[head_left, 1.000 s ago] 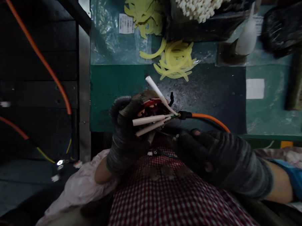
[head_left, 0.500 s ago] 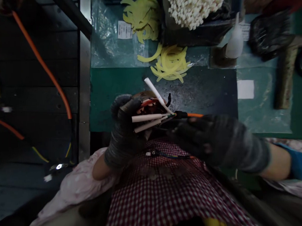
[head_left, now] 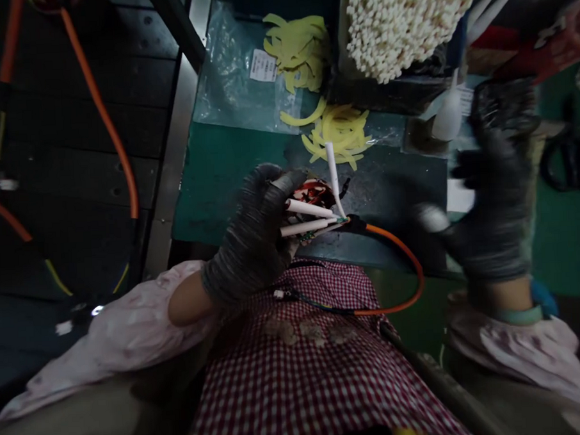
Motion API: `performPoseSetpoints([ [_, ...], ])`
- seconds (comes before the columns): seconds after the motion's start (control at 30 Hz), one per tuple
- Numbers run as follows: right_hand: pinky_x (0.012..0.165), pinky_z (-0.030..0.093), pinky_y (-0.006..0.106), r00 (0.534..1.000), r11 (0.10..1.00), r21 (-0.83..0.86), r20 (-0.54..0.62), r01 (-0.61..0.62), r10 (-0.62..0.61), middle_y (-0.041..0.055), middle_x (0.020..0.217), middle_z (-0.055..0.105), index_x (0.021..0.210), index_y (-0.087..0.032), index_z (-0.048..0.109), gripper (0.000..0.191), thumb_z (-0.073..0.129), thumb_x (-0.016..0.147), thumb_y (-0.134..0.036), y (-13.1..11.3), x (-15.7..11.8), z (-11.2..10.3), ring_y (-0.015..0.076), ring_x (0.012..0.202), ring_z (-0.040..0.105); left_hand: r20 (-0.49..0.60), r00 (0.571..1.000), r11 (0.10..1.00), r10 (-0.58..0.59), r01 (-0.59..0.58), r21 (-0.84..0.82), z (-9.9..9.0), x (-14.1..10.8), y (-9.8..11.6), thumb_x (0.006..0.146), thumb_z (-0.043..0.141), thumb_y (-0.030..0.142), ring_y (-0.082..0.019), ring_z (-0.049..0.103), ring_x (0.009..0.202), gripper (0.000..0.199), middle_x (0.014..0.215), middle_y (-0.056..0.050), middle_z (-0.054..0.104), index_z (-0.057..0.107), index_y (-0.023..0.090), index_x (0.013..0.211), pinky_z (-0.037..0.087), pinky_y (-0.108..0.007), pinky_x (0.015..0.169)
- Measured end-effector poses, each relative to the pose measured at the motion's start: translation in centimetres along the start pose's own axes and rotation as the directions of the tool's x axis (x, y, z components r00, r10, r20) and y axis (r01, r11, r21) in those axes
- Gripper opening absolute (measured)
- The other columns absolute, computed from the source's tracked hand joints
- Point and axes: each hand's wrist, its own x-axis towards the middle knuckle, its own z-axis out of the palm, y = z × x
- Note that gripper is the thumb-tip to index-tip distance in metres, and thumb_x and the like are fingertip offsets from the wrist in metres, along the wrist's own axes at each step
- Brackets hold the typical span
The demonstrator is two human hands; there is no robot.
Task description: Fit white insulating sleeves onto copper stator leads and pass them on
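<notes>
In my gloved left hand [head_left: 255,235] is a wound motor stator [head_left: 312,192] with copper-red windings, gripped at its left side. Three white insulating sleeves [head_left: 309,208] run over its leads; one of them points up and away. The leads meet at a black-wrapped joint [head_left: 354,224], from which an orange cable [head_left: 411,257] loops down to a small connector [head_left: 280,295] over my lap. Off to the right, my gloved right hand [head_left: 491,209] is held open with its thumb apart, near a black plastic bundle [head_left: 503,105] and a wooden handle [head_left: 536,162]. Motion blurs its fingertips.
Yellow curved strips [head_left: 337,135] lie in piles on the green bench. Behind them a dark box [head_left: 375,92] carries many white pieces. A white squeeze bottle [head_left: 448,116] stands nearby; black scissors [head_left: 559,167] lie far right. Orange cables [head_left: 103,110] hang at left.
My right hand has left the orange cable and moved right and upward, fingers spread. The cable now hangs in a loop. My left hand still holds the stator, and the view has shifted and tilted.
</notes>
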Motion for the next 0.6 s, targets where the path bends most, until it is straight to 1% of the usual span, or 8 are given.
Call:
performPoseSetpoints([
  [0.03, 0.104, 0.060, 0.069, 0.993, 0.994, 0.095, 0.101, 0.059, -0.069, 0.0161, 0.161, 0.060, 0.182, -0.044, 0.025, 0.113, 0.087, 0.089, -0.059, -2.2, 0.4, 1.6, 0.0438, 0.126, 0.070, 0.010, 1.000, 1.000, 0.009, -0.009, 0.005, -0.1, 0.0, 0.0, 0.099, 0.072, 0.025, -0.038, 0.055, 0.156, 0.076, 0.161, -0.012, 0.059, 0.041, 0.034, 0.167, 0.057, -0.060, 0.128],
  [0.07, 0.103, 0.063, 0.066, 0.967, 0.973, 0.184, 0.183, 0.142, -0.175, 0.0156, 0.157, 0.063, 0.184, -0.043, 0.014, 0.119, 0.086, 0.091, -0.062, -4.1, 0.9, 3.2, 0.0415, 0.123, 0.073, 0.014, 1.000, 1.000, 0.023, -0.023, 0.006, -0.2, 0.0, 0.1, 0.098, 0.071, 0.022, -0.038, 0.054, 0.157, 0.077, 0.161, -0.013, 0.059, 0.041, 0.033, 0.168, 0.057, -0.060, 0.128],
  [0.1, 0.108, 0.063, 0.065, 0.949, 0.962, 0.228, 0.239, 0.150, -0.205, 0.0147, 0.153, 0.066, 0.185, -0.040, 0.005, 0.121, 0.082, 0.094, -0.061, -5.8, 1.3, 4.6, 0.0400, 0.125, 0.073, 0.012, 0.999, 0.999, 0.038, -0.038, 0.005, -0.2, 0.0, 0.1, 0.096, 0.070, 0.018, -0.038, 0.053, 0.157, 0.078, 0.161, -0.014, 0.059, 0.041, 0.030, 0.168, 0.057, -0.061, 0.128],
  [0.17, 0.118, 0.061, 0.064, 0.919, 0.954, 0.262, 0.322, 0.146, -0.229, 0.0168, 0.156, 0.066, 0.186, -0.032, 0.004, 0.120, 0.080, 0.096, -0.059, -7.8, 2.3, 6.9, 0.0396, 0.135, 0.071, 0.001, 0.998, 0.998, 0.064, -0.064, -0.001, -0.3, -0.1, 0.2, 0.094, 0.069, 0.013, -0.039, 0.053, 0.157, 0.079, 0.160, -0.016, 0.060, 0.041, 0.026, 0.167, 0.057, -0.062, 0.127],
  [0.23, 0.127, 0.056, 0.064, 0.892, 0.956, 0.257, 0.386, 0.139, -0.234, 0.0179, 0.167, 0.059, 0.185, -0.028, 0.016, 0.113, 0.080, 0.096, -0.056, -8.3, 3.0, 8.1, 0.0409, 0.149, 0.063, -0.003, 0.998, 0.998, 0.063, -0.063, -0.002, -0.3, -0.3, 0.3, 0.093, 0.069, 0.012, -0.040, 0.054, 0.156, 0.081, 0.160, -0.016, 0.060, 0.040, 0.024, 0.168, 0.057, -0.062, 0.127],
  [0.33, 0.136, 0.045, 0.069, 0.863, 0.961, 0.220, 0.440, 0.165, -0.249, 0.0122, 0.177, 0.050, 0.182, -0.036, 0.028, 0.103, 0.083, 0.096, -0.050, -8.0, 3.4, 8.5, 0.0415, 0.163, 0.051, 0.024, 1.000, 1.000, 0.009, -0.009, 0.011, -0.3, -0.7, 0.4, 0.092, 0.069, 0.012, -0.040, 0.052, 0.159, 0.084, 0.164, -0.017, 0.056, 0.039, 0.025, 0.169, 0.057, -0.061, 0.128],
  [0.47, 0.136, 0.043, 0.074, 0.869, 0.961, 0.202, 0.423, 0.187, -0.258, 0.0137, 0.183, 0.042, 0.183, -0.036, 0.021, 0.111, 0.087, 0.094, -0.050, -7.6, 3.0, 8.7, 0.0427, 0.166, 0.046, 0.039, 0.999, 1.000, 0.016, -0.016, -0.006, -0.6, -0.5, -0.5, 0.096, 0.070, 0.022, -0.040, 0.054, 0.157, 0.080, 0.162, -0.018, 0.054, 0.038, 0.027, 0.169, 0.058, -0.064, 0.125],
  [0.6, 0.135, 0.045, 0.069, 0.884, 0.956, 0.251, 0.398, 0.153, -0.245, 0.0206, 0.180, 0.045, 0.183, -0.028, 0.019, 0.118, 0.091, 0.091, -0.047, -7.8, 4.3, 9.9, 0.0424, 0.163, 0.050, 0.070, 0.995, 0.994, 0.065, -0.059, -0.091, -1.1, 0.6, -4.2, 0.098, 0.079, 0.048, -0.039, 0.062, 0.149, 0.082, 0.156, -0.016, 0.061, 0.039, 0.030, 0.169, 0.063, -0.063, 0.119],
])
